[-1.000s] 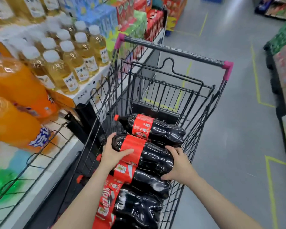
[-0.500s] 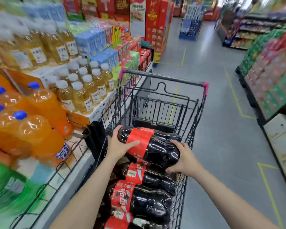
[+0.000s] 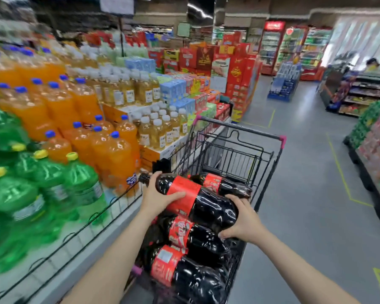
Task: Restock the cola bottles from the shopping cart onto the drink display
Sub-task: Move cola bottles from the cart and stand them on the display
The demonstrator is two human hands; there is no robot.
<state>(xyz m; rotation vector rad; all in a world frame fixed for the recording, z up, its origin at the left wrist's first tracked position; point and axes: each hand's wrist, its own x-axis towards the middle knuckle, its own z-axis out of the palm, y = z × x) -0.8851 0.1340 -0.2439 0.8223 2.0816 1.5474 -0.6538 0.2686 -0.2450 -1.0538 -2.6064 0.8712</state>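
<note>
A large cola bottle (image 3: 204,201) with a red label lies sideways above the black wire shopping cart (image 3: 239,137), cap pointing left. My left hand (image 3: 157,197) grips its neck end and label. My right hand (image 3: 242,222) cups its base from the right. Below it, three more cola bottles lie in the cart, one at the back (image 3: 223,185) and two nearer me (image 3: 195,238) (image 3: 184,273). The drink display (image 3: 79,244) runs along the left, a white shelf with a wire rail.
Green bottles (image 3: 51,189), orange bottles (image 3: 110,154) and pale yellow bottles (image 3: 156,130) fill the display. Stacked red and blue cartons (image 3: 208,71) stand behind the cart. The grey aisle floor (image 3: 305,172) opens to the right, bordered by another pallet of packs (image 3: 373,145).
Both hands have lifted the top cola bottle up out of the pile and slightly left toward the display. The view has tilted upward, showing more of the shelves.
</note>
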